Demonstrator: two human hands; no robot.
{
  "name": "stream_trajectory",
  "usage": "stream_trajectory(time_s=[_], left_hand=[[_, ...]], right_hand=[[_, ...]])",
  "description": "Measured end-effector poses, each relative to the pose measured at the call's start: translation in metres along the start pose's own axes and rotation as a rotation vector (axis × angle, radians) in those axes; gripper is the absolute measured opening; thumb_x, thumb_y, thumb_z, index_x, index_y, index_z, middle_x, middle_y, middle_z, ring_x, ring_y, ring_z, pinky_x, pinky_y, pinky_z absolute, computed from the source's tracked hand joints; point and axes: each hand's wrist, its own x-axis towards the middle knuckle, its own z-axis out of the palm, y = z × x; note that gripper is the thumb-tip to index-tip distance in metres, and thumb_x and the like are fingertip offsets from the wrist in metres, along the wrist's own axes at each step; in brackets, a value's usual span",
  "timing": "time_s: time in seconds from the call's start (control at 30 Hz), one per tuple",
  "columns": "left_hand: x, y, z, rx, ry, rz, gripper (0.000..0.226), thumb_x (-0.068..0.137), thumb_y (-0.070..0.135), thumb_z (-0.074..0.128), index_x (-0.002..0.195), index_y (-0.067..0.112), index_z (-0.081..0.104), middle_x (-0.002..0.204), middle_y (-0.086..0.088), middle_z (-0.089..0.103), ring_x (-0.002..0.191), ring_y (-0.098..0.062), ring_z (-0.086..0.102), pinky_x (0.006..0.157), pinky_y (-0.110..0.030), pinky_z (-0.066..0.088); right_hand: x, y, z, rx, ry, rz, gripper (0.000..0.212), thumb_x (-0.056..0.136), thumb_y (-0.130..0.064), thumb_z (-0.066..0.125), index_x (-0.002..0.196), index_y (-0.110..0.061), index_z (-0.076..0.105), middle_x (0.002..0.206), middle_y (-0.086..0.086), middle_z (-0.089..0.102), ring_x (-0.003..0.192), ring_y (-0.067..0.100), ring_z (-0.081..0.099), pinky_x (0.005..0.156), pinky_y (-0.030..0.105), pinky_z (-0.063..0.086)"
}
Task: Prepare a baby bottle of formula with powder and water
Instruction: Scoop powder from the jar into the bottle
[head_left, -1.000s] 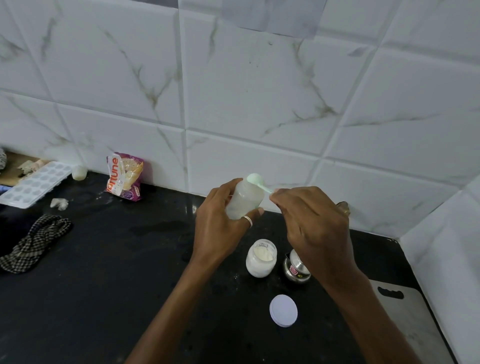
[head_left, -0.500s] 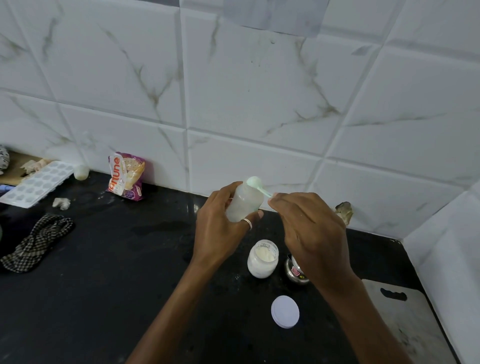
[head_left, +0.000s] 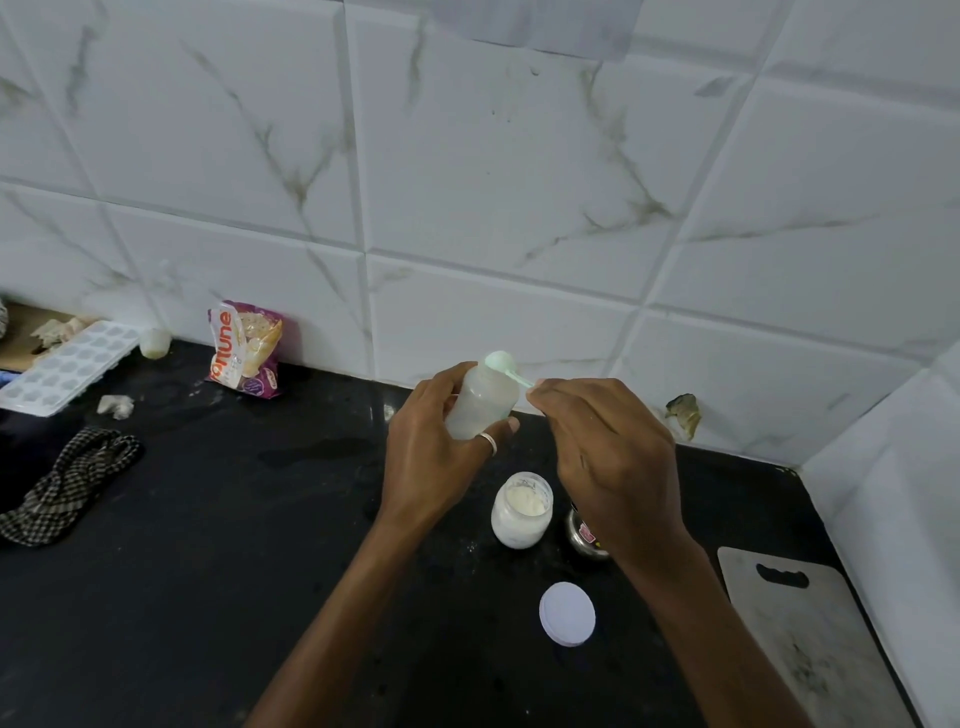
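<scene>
My left hand (head_left: 434, 457) grips a translucent baby bottle (head_left: 480, 402), held tilted above the black counter (head_left: 208, 571). My right hand (head_left: 610, 457) pinches the handle of a pale green scoop (head_left: 501, 361), whose bowl sits right at the bottle's mouth. Below the hands stands an open jar of white powder (head_left: 521, 509). Its white round lid (head_left: 567, 613) lies flat nearer to me. A small steel cup (head_left: 584, 538) with a red label is partly hidden behind my right wrist.
A purple and orange food packet (head_left: 247, 351) leans on the tiled wall. At far left lie a white ice tray (head_left: 65, 366), a checked cloth (head_left: 67, 483) and a small white cup (head_left: 154, 343). A grey cutting board (head_left: 800, 644) lies at the right edge.
The hands, bottle and scoop have held almost still at the bottle's mouth; only the view has shifted slightly.
</scene>
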Motion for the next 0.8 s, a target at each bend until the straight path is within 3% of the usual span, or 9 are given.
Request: stream_trajectory(time_s=[0.17,0.3,0.47,0.6,0.7,0.8], left_hand=[[-0.001,-0.003,0.002,-0.015,-0.016,-0.030,0.058,0.074,0.034,0.089,0.112,0.056,0.050,0.106,0.033,0.060,0.101,0.015,0.057,0.079,-0.008,0.045],[-0.004,-0.010,0.005,-0.014,-0.045,-0.057,0.058,0.075,0.033,0.090,0.116,0.050,0.052,0.105,0.035,0.059,0.098,0.020,0.056,0.075,-0.003,0.044],[-0.016,-0.027,0.014,-0.031,-0.098,-0.143,0.058,0.075,0.029,0.091,0.119,0.041,0.056,0.105,0.030,0.063,0.096,0.018,0.059,0.075,-0.002,0.046],[-0.029,-0.047,0.024,-0.033,-0.161,-0.236,0.056,0.076,0.020,0.090,0.121,0.033,0.058,0.105,0.026,0.064,0.094,0.011,0.062,0.073,-0.001,0.045],[-0.039,-0.062,0.030,-0.016,-0.195,-0.288,0.056,0.077,0.015,0.088,0.125,0.024,0.061,0.106,0.020,0.066,0.095,0.007,0.063,0.072,-0.002,0.046],[-0.045,-0.073,0.036,-0.009,-0.203,-0.336,0.056,0.077,0.013,0.088,0.124,0.024,0.061,0.106,0.021,0.067,0.096,0.007,0.064,0.073,-0.003,0.047]], right_hand=[[-0.001,0.002,0.003,0.026,0.025,0.060,0.017,0.088,0.012,0.070,0.099,0.001,0.078,0.096,0.011,0.078,0.086,0.027,0.073,0.077,0.037,0.059],[-0.005,0.004,0.005,0.100,0.069,0.170,0.010,0.092,0.004,0.072,0.098,0.001,0.079,0.095,0.009,0.079,0.086,0.023,0.074,0.076,0.033,0.060],[-0.016,0.005,0.001,0.377,0.134,0.647,0.006,0.093,-0.004,0.074,0.096,-0.006,0.078,0.088,-0.002,0.077,0.081,0.009,0.072,0.073,0.020,0.056],[-0.044,0.023,0.004,0.541,0.116,1.125,0.006,0.091,-0.011,0.076,0.094,-0.016,0.077,0.082,-0.005,0.077,0.079,0.009,0.073,0.077,0.027,0.060],[-0.074,0.036,0.013,0.564,0.057,1.307,0.012,0.090,-0.011,0.075,0.090,-0.023,0.076,0.082,-0.004,0.077,0.080,0.011,0.074,0.080,0.033,0.061],[-0.104,0.045,0.031,0.480,-0.045,1.369,0.012,0.090,-0.012,0.074,0.091,-0.023,0.076,0.083,-0.008,0.076,0.079,0.005,0.072,0.080,0.030,0.060]])
